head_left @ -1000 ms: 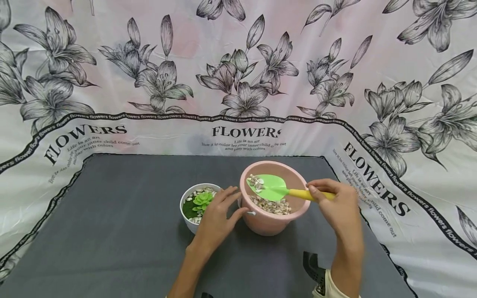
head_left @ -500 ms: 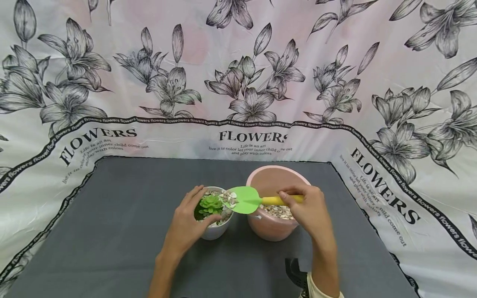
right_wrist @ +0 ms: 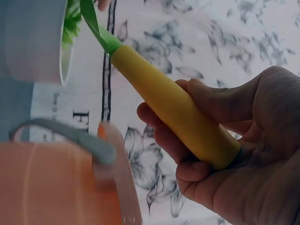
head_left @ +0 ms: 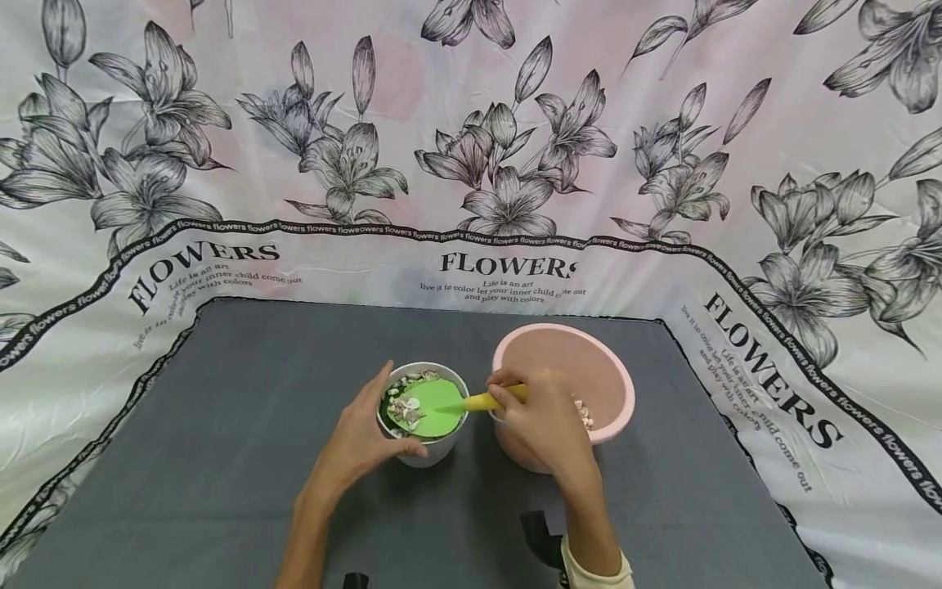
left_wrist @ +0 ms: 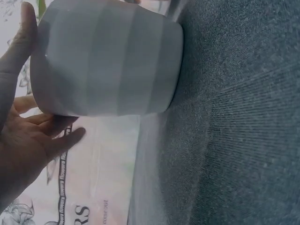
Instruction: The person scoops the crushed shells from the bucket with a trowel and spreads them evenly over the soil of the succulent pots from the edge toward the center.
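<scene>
My right hand (head_left: pixel 540 421) grips the yellow handle of a small garden trowel (head_left: pixel 441 404), with fingers and thumb wrapped around it in the right wrist view. The trowel's green blade lies over the mouth of a white flower pot (head_left: pixel 425 454), bearing small pale pebbles (head_left: pixel 406 413) near its tip. Beneath the blade, most of the green succulent is hidden in the head view; some leaves (right_wrist: pixel 71 21) show in the right wrist view. Thumb and fingers of my left hand (head_left: pixel 353 450) hold the pot by its left side, near the rim.
A pink bucket (head_left: pixel 627 401) stands right of the pot, partly behind my right hand, with more pebbles (head_left: pixel 584 413) inside. Its grey handle (right_wrist: pixel 65 133) shows in the right wrist view. Grey cloth (head_left: pixel 243 458) covers the table; a flower-printed sheet (head_left: pixel 508 270) hangs behind.
My right hand has carried the pebble-laden trowel left, from above the bucket to above the pot. My left hand has moved from between the two containers to the pot's left side.
</scene>
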Available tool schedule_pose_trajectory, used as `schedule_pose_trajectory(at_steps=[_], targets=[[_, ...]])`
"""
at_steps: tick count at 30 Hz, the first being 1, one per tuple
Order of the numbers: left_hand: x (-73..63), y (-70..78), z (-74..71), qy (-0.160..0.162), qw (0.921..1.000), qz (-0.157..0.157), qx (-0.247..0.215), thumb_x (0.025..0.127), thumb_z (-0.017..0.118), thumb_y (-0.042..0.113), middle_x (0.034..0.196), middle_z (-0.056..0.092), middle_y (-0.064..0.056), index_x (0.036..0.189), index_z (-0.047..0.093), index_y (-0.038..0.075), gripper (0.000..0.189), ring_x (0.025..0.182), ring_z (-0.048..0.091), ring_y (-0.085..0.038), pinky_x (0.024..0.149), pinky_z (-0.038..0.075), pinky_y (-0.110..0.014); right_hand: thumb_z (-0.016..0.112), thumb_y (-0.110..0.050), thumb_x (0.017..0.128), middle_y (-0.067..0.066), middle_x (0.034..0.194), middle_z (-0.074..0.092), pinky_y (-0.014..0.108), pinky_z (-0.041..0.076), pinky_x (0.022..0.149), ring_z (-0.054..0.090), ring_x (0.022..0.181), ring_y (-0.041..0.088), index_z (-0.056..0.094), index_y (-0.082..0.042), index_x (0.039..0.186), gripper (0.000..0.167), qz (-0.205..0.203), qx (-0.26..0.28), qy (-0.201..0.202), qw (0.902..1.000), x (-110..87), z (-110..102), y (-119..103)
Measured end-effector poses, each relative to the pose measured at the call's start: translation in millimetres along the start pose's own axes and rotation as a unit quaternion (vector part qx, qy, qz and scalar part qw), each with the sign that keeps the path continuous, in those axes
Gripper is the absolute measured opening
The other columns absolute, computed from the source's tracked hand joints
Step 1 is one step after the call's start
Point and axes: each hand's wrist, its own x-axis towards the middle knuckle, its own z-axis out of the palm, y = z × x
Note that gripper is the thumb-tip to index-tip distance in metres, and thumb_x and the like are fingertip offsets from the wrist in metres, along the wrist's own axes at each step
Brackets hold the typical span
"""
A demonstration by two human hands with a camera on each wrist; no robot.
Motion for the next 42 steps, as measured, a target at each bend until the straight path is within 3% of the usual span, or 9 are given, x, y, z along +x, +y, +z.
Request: schedule_pose_trajectory(at_steps=[5,11,14,23,29,32,37,42], targets=[[3.3,0.1,-1.7,-0.004,0.9999,-0.014,0.006,0.060,0.102,0.038,0.159,0.046,-0.022,0.167,0.026,0.013,0.134,0.138,0.054,-0.040,0.108,0.050,-0.059,0.077,0.004,0.088,0.002,0.088,0.078,0.028,0.053,0.071,0.062,0.081,0.015,0.082,-0.010,0.090,0.015,-0.073,-0.056,0.007,0.9957,-1.8,11,-10],[5.2,0.4,-4.2,-0.003,0.9995,-0.023,0.021,0.060,0.102,0.040,0.152,0.048,-0.024,0.166,0.026,0.009,0.134,0.132,0.056,-0.039,0.105,0.051,-0.059,0.082,0.007,0.082,0.000,0.081,0.072,0.029,0.053,0.071,0.059,0.079,0.018,0.080,-0.010,0.088,0.018,-0.200,-0.108,0.032,0.9734,-0.6,16,-9],[4.6,1.2,-3.8,0.003,0.9992,-0.023,0.032,0.059,0.102,0.038,0.146,0.050,-0.024,0.166,0.027,0.007,0.134,0.130,0.058,-0.039,0.105,0.052,-0.058,0.082,0.006,0.083,0.000,0.081,0.072,0.028,0.053,0.070,0.060,0.081,0.019,0.080,-0.010,0.088,0.017,-0.238,-0.113,0.047,0.9636,0.0,20,-7],[1.3,2.8,3.3,0.033,0.9971,-0.040,0.055,0.056,0.103,0.033,0.135,0.047,-0.025,0.163,0.025,-0.005,0.138,0.126,0.056,-0.040,0.107,0.052,-0.055,0.081,0.004,0.085,0.000,0.082,0.071,0.028,0.053,0.071,0.059,0.081,0.018,0.079,-0.009,0.089,0.014,-0.274,-0.142,0.073,0.9485,-0.2,24,-6],[-0.7,0.9,6.1,0.046,0.9964,-0.055,0.045,0.056,0.102,0.034,0.128,0.046,-0.022,0.156,0.040,-0.004,0.124,0.120,0.055,-0.037,0.106,0.052,-0.055,0.082,-0.001,0.086,0.000,0.081,0.069,0.028,0.053,0.070,0.060,0.081,0.018,0.077,-0.010,0.088,0.010,-0.300,-0.159,0.086,0.9368,0.7,26,-7],[-2.7,-2.1,5.9,0.049,0.9961,-0.060,0.042,0.057,0.102,0.034,0.131,0.048,-0.023,0.154,0.045,-0.004,0.119,0.121,0.055,-0.038,0.106,0.051,-0.057,0.081,-0.001,0.086,0.000,0.082,0.069,0.028,0.054,0.070,0.060,0.081,0.019,0.077,-0.009,0.088,0.009,-0.299,-0.161,0.093,0.9359,0.0,26,-6],[-7.0,-6.5,4.7,0.037,0.9960,-0.081,0.012,0.057,0.103,0.031,0.152,0.051,-0.025,0.152,0.044,-0.004,0.116,0.140,0.054,-0.042,0.114,0.048,-0.057,0.081,0.002,0.086,0.001,0.083,0.070,0.028,0.055,0.070,0.062,0.081,0.018,0.077,-0.008,0.088,0.010,-0.292,-0.136,0.099,0.9415,-4.1,26,-3],[-9.0,-5.8,7.3,0.040,0.9942,-0.093,-0.037,0.058,0.103,0.026,0.146,0.056,-0.023,0.150,0.038,-0.001,0.116,0.136,0.058,-0.038,0.112,0.051,-0.053,0.080,0.006,0.084,0.004,0.086,0.070,0.029,0.056,0.071,0.063,0.081,0.020,0.077,-0.005,0.090,0.014,-0.293,-0.106,0.127,0.9417,-5.4,17,2]])
